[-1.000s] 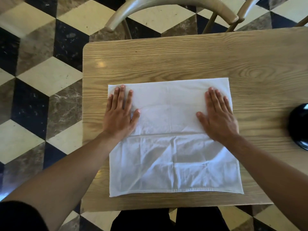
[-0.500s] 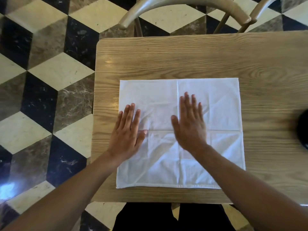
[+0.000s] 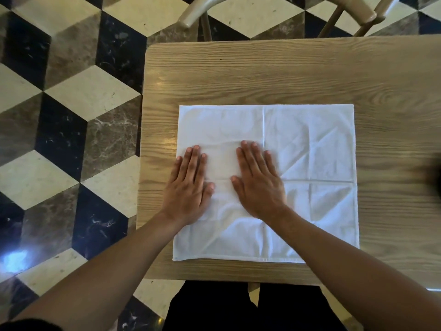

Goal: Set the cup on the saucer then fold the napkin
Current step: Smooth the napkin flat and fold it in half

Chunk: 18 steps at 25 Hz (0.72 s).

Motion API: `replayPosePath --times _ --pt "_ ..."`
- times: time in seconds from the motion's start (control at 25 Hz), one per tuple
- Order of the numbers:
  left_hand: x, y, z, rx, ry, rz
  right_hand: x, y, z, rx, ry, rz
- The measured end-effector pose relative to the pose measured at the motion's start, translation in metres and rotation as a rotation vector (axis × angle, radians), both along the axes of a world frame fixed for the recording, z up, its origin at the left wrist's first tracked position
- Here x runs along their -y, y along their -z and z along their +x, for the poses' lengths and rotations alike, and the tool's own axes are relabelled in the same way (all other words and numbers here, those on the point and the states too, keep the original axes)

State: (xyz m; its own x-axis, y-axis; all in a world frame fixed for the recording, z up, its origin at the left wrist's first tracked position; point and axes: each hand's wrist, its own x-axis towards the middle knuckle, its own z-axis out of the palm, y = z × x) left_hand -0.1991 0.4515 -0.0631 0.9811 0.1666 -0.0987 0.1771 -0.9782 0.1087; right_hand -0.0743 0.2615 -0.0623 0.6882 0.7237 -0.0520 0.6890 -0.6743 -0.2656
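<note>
White cloth lies under both palms: the fingers of the left hand are stretched out flat and close together, gripping nothing, with the thumb angled off to the side. That hand sits at the left edge of the napkin, its little finger overlapping the hem. The right hand lies just beside it, also flat and palm-down, fingers straight and nearly touching one another, thumb spread toward the left hand; a narrow strip of cloth shows between the two hands. Both forearms reach in from the bottom corners.

The napkin is spread open in one layer on the wooden table, roughly square, marked by a vertical crease, a horizontal crease and fainter diagonal ones on its right half. A dark blurred object at the right frame edge cannot be identified. Beyond the table's far edge stand curved wooden chair backs, over a floor of black, cream and brown marble tiles.
</note>
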Motion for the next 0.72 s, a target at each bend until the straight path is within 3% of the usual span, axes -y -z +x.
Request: replayPosePath --times 0.44,0.6,0.72 --pt "0.001 -0.004 0.000 -0.025 -0.006 0.012 0.152 -0.002 0.071 0.031 0.217 -0.119" --pt "0.002 -0.005 0.002 -0.032 -0.005 0.022 0.142 -0.011 0.062 -0.009 0.328 -0.116" --pt "0.003 -0.004 0.002 -0.024 -0.012 0.018 0.079 -0.019 0.024 -0.094 0.347 -0.022"
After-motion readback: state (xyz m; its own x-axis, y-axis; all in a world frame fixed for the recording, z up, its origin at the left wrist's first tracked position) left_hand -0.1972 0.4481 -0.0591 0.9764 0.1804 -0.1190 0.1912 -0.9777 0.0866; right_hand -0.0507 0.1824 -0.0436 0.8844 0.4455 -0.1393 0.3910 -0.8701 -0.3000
